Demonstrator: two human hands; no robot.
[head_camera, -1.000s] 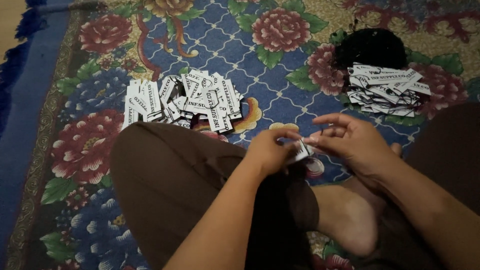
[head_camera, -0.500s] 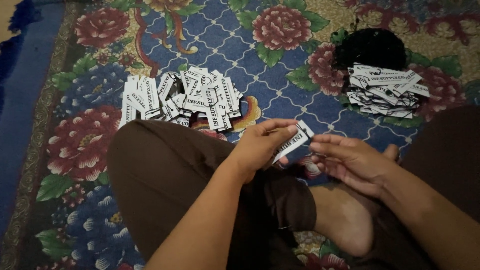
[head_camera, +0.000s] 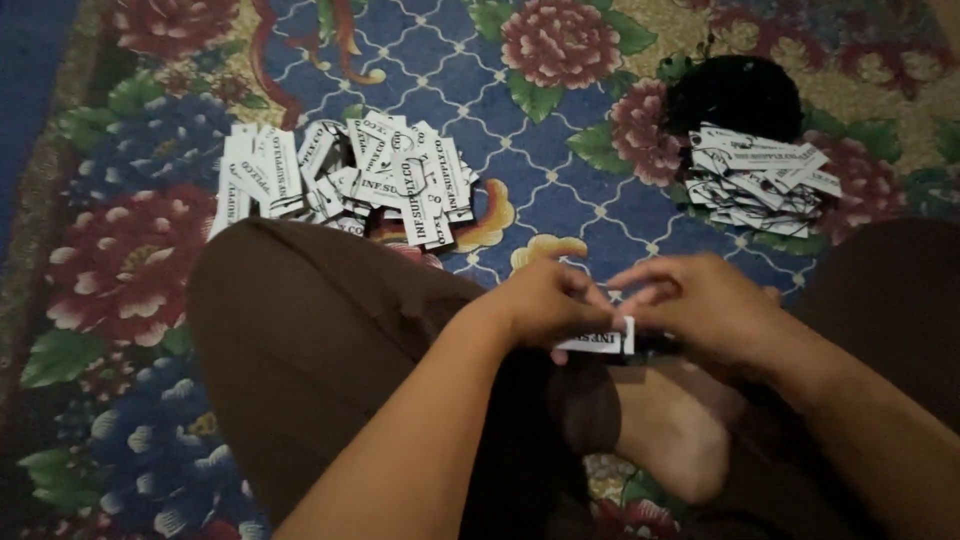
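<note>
I sit cross-legged on a flowered carpet (head_camera: 560, 160). My left hand (head_camera: 545, 305) and my right hand (head_camera: 700, 305) meet above my lap, both pinching one small white paper tag (head_camera: 600, 342) with black print. The tag lies flat between my fingertips, just above my bare foot (head_camera: 680, 440). A loose heap of similar white tags (head_camera: 350, 180) lies on the carpet beyond my left knee. A second, tidier stack of tags (head_camera: 760, 180) rests at the far right.
A black bundle (head_camera: 735, 95), perhaps thread or cloth, sits right behind the right-hand stack. My knees in brown trousers (head_camera: 320, 350) fill the lower part of the view. A blue carpet border (head_camera: 30, 90) runs along the left edge.
My left hand lifted the tag up and away half a second ago. Now both hands have come together again lower down, holding the tag flat.
</note>
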